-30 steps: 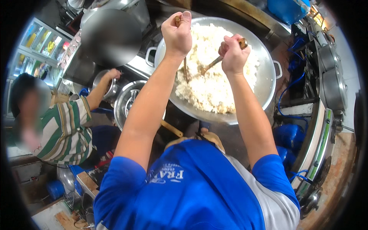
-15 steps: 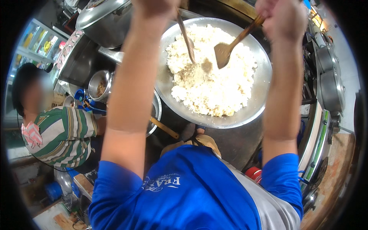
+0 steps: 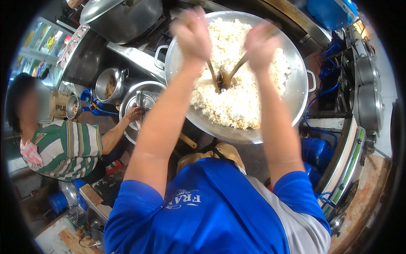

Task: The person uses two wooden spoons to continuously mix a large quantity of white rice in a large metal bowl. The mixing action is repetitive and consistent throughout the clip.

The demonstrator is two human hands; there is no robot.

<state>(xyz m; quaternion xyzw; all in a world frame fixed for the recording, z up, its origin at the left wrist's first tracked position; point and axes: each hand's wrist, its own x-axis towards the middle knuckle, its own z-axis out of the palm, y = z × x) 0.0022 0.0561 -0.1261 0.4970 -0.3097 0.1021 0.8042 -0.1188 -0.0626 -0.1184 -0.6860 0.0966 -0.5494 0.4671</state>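
A wide silver wok (image 3: 177,91) with side handles holds a large heap of cooked white rice (image 3: 232,112). My left hand (image 3: 192,38), blurred by motion, is closed round the handle of a spatula (image 3: 212,76). Over the far right part of the rice, my right hand (image 3: 261,46) grips a wooden spatula (image 3: 237,70), also blurred. Both blades dig into the middle of the heap close together, and their tips are hidden in the rice. A darker patch shows between them.
At my left, a person in a striped shirt (image 3: 63,146) has a hand over a metal basin (image 3: 127,108). A big lidded pot (image 3: 131,21) stands far left, a smaller pot (image 3: 109,86) nearer. Blue gas cylinders (image 3: 317,152) and a blue container (image 3: 330,12) are at right.
Both hands have come nearer and closer together, driving the spatulas from apart into the middle of the rice. The other person's hand now shows over the basin.
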